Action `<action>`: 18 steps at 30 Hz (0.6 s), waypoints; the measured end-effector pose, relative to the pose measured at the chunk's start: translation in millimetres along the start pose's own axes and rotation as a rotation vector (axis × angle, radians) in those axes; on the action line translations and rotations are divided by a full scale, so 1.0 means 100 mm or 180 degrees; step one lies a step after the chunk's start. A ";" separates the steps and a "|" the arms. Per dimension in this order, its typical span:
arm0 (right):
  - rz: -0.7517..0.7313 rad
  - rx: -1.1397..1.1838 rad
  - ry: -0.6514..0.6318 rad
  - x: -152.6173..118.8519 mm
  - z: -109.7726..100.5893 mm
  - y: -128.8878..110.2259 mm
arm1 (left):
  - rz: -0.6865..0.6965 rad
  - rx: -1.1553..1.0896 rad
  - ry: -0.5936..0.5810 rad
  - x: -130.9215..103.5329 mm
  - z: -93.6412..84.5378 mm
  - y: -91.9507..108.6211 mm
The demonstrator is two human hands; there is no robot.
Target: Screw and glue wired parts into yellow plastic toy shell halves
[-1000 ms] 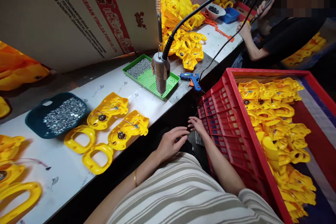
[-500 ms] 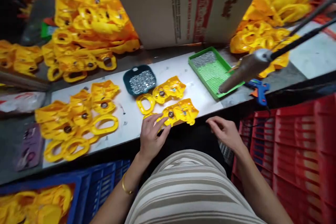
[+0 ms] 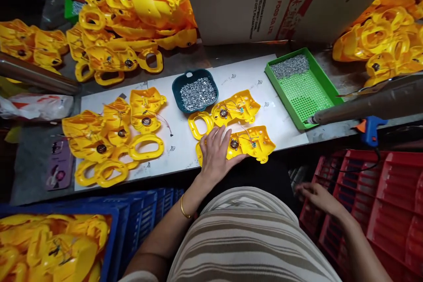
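Note:
Near the bench's front edge, my left hand [image 3: 216,154] grips the handle end of a yellow plastic housing half [image 3: 253,143], thumb along its near edge and fingers over the top. That housing lies hollow side up, with a round metal part, thin wires and a small board inside. Just behind it lies a similar housing half [image 3: 243,108] with an oval handle. My right hand [image 3: 312,194] hangs off the bench edge to the right, in front of a red crate; it is blurred, and its fingers cannot be read clearly. A dark green tray [image 3: 178,102] of small metal screws stands behind my left hand.
More yellow housings [image 3: 114,130] lie on the left of the white sheet. A green basket [image 3: 297,114] with small metal pieces is at right, beside a downward-angled tool [image 3: 357,101] and a blue glue gun [image 3: 372,131]. Blue [image 3: 139,216] and red crates [image 3: 390,198] flank me.
My left hand has settled further over the near housing's handle. My right hand has moved down and right, away from the bench. The view has shifted, too.

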State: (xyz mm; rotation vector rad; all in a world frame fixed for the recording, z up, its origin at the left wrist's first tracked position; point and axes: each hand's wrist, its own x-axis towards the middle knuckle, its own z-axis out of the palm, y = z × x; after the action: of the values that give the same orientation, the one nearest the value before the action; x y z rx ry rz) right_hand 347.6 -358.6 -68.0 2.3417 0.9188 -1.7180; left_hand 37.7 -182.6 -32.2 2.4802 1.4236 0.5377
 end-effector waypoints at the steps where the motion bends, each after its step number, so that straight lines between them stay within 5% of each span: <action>1: 0.0312 -0.0259 0.0062 -0.01 0.02 0.19 | -0.0006 -0.0019 -0.0021 0.00 -0.01 0.00; 3: 0.0633 -0.0568 0.0103 -0.13 0.01 0.36 | -0.0022 -0.0017 -0.0051 -0.01 -0.03 0.02; 5: 0.0346 -0.0652 0.0029 -0.37 -0.08 0.20 | -0.0053 0.0010 -0.0071 0.00 -0.03 0.03; 7: -0.0940 -0.0600 -0.0031 -0.64 -0.20 -0.28 | -0.0059 0.0007 -0.0073 0.02 -0.03 0.02; 11: -0.3821 0.0214 0.0218 -1.04 -0.20 -1.60 | 0.0021 -0.0185 -0.0026 0.06 -0.07 -0.02; 15: -0.5118 -0.0340 -0.1001 -0.93 0.04 -2.39 | 0.0153 -0.1230 -0.0128 0.01 -0.23 -0.03; 18: -0.5398 -0.0263 -0.1802 -0.83 0.15 -2.49 | 0.0118 -0.2411 -0.1227 -0.10 -0.31 -0.01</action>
State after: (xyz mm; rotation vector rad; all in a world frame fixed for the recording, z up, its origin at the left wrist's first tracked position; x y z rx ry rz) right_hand 191.4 -195.9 67.2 0.4534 2.9661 -2.1969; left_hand 19.1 -189.8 -6.6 1.8632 0.8170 0.4576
